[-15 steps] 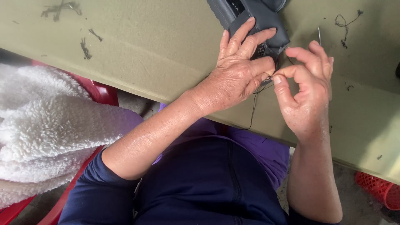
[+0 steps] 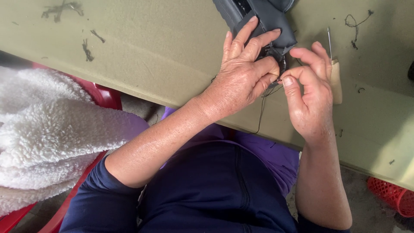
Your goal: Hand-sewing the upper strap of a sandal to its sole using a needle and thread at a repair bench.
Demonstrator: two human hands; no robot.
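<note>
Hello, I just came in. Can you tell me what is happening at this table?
A person sits at an olive-green table and works by hand on a dark grey leather piece. The left hand presses the piece down on the table, fingers spread over it. The right hand pinches a thin dark thread at the edge of the piece; the thread hangs over the table edge. An awl with a pale handle lies beside the right hand. A white fleece rests on a red chair at the left.
</note>
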